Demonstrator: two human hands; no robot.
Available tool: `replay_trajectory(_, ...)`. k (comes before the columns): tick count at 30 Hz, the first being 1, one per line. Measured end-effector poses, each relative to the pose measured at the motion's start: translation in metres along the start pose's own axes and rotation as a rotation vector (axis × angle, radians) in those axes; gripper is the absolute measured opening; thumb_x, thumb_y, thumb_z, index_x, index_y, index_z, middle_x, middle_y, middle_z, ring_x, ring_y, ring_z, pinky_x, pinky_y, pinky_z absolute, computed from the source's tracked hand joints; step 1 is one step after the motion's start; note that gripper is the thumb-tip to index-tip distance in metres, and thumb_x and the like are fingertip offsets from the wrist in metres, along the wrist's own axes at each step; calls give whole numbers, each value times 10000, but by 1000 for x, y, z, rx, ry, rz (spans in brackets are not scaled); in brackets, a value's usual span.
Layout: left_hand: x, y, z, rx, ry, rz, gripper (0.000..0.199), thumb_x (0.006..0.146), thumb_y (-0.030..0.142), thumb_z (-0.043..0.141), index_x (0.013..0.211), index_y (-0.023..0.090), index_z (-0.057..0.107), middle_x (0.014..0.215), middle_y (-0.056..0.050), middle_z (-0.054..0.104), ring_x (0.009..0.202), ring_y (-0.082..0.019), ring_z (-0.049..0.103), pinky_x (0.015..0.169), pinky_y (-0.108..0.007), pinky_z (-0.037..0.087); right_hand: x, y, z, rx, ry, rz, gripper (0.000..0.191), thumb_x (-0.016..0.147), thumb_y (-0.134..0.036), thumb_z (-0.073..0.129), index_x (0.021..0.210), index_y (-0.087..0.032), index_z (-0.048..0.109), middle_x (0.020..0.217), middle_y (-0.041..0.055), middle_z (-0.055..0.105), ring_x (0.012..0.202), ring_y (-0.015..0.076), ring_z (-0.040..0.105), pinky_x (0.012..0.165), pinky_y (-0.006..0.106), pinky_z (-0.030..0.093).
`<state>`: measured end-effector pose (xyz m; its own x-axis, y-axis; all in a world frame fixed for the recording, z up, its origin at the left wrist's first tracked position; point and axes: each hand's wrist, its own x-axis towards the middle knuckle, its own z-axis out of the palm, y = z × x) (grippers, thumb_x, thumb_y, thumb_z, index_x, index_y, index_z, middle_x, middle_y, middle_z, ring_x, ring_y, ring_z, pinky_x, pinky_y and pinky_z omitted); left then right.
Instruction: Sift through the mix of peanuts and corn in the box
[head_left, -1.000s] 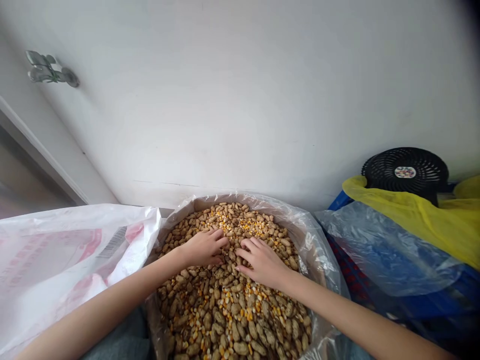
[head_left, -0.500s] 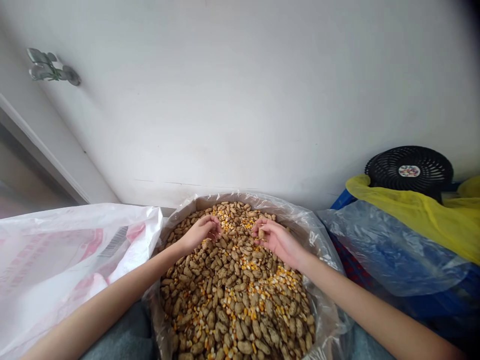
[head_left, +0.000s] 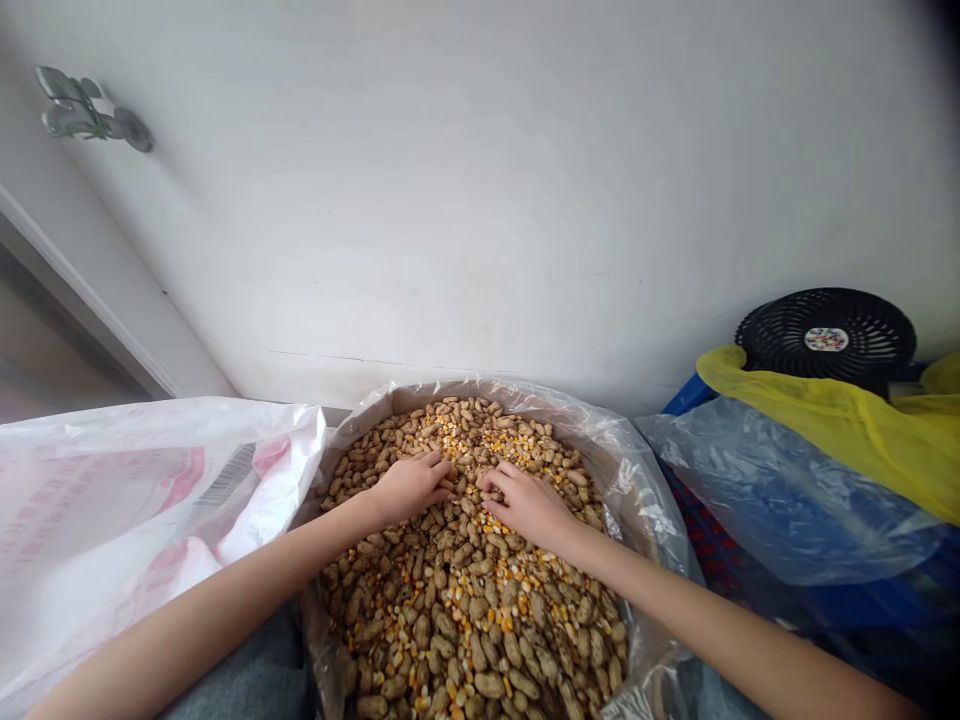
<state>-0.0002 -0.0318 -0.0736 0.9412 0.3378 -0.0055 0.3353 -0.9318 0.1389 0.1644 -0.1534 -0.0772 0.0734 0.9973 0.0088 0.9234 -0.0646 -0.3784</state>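
A wide heap of unshelled peanuts [head_left: 489, 685] mixed with loose yellow and white corn kernels [head_left: 517, 580] fills a round container lined with clear plastic [head_left: 645, 500]. My left hand [head_left: 416, 485] is low over the far half of the heap, fingers curled down and closed; what lies between them is hidden. Facing it, a short gap away, my right hand [head_left: 529, 505] has its thumb and fingers bent around a peanut at the surface of the heap.
On the left lies a white and pink plastic sack [head_left: 150, 500]. To the right, a black fan [head_left: 825, 335] stands behind yellow mesh [head_left: 840, 410] and a clear plastic bag [head_left: 795, 490] over a blue crate. A white wall [head_left: 480, 200] rises behind the container, with a tap [head_left: 97, 115] at upper left.
Both hands have come down and slightly nearer to me, onto the peanuts, and closer together. The right hand, which held a peanut above the heap, is now turned palm down.
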Motion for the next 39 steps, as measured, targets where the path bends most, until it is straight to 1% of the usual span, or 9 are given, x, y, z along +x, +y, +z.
replay_trajectory(3, -1, -2, -4, -194, 23, 3, 291, 789, 403, 395, 919, 168, 506, 909, -55, 466, 841, -173, 441, 745, -302, 361, 3, 1, -7, 289, 9, 77, 155, 726, -296, 467, 790, -171, 534, 859, 33, 492, 705, 139, 463, 626, 268, 338)
replay_trajectory(8, -1, -6, -26, -1459, 114, -192, 199, 730, 326, 313, 734, 132, 356, 687, -27, 337, 614, -95, 363, 521, -222, 324, 6, 13, -27, 1443, -10, 360, 206, 678, -319, 404, 780, -140, 420, 756, 39, 452, 564, 97, 389, 461, 210, 296)
replay_trajectory(12, 3, -13, -29, -1957, 138, -349, 268, 736, 403, 304, 701, 144, 240, 641, -1, 206, 475, -55, 231, 388, -178, 144, 5, 22, -38, 1661, 19, 462, 207, 650, -331, 413, 707, -139, 361, 714, 24, 410, 567, 103, 402, 435, 204, 289)
replay_trajectory(16, 0, -18, -23, -1370, 125, -478, 360, 731, 509, 385, 791, 154, 382, 595, 18, 267, 426, -49, 184, 398, -200, 133, 2, 23, -41, 1366, -65, 409, 356, 657, -415, 492, 593, -132, 286, 561, -7, 284, 470, 72, 298, 406, 186, 207)
replay_trajectory(21, -9, -10, -29, -168, -124, -92, 417, 692, 574, 419, 869, 219, 546, 657, -7, 523, 591, -134, 454, 508, -233, 242, -2, 26, -38, 339, -106, 179, 281, 687, -432, 526, 712, -153, 549, 590, 18, 471, 504, 106, 389, 489, 220, 248)
replay_trajectory(27, -14, 2, -25, 79, -419, 101, 278, 617, 468, 567, 789, 250, 582, 673, 8, 561, 590, -148, 480, 473, -228, 226, -3, 29, -27, 33, -150, 110, 197, 693, -373, 529, 788, -217, 601, 796, 29, 561, 728, 192, 490, 602, 269, 292)
replay_trajectory(30, -14, -2, -24, 59, -409, 92, 121, 682, 329, 505, 744, 256, 579, 703, 32, 570, 600, -127, 478, 485, -221, 234, -2, 28, -32, 300, -177, 185, 265, 704, -420, 488, 775, -175, 559, 682, 30, 506, 556, 128, 420, 504, 239, 262)
replay_trajectory(35, -16, -7, -27, 77, -420, 37, 296, 608, 425, 576, 846, 252, 547, 730, 8, 565, 634, -163, 483, 503, -225, 247, 0, 31, -43, 1491, -160, 260, 216, 690, -346, 385, 685, -133, 423, 631, 13, 348, 491, 85, 327, 420, 205, 247)
replay_trajectory(39, -15, -7, -28, -3, -452, 17, 169, 657, 334, 534, 780, 221, 559, 704, 9, 555, 591, -132, 454, 491, -217, 236, 0, 34, -44, 1739, -118, 390, 213, 688, -315, 387, 724, -120, 463, 771, 37, 433, 554, 106, 394, 403, 196, 246)
